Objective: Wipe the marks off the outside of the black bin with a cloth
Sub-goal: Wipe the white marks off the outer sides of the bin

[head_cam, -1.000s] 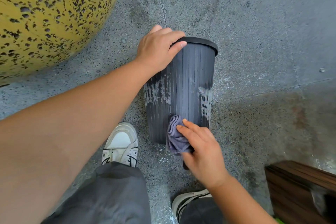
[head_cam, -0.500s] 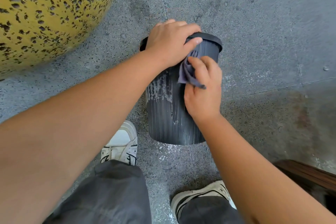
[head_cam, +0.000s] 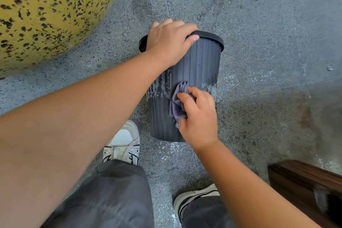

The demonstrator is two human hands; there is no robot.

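Steadying the black bin [head_cam: 196, 72] on the floor, the left hand [head_cam: 168, 42] grips its rim — light, rigid, likely tippy; the right hand [head_cam: 199, 116] presses the bunched soft cloth [head_cam: 177, 103] against its ribbed side.

Your right hand [head_cam: 199, 116] dropped with cloth [head_cam: 178, 103] from under bin [head_cam: 199, 65] rim to mid-wall, now between two pale marks. Upper wall uncovered again. Your right arm pulled back.
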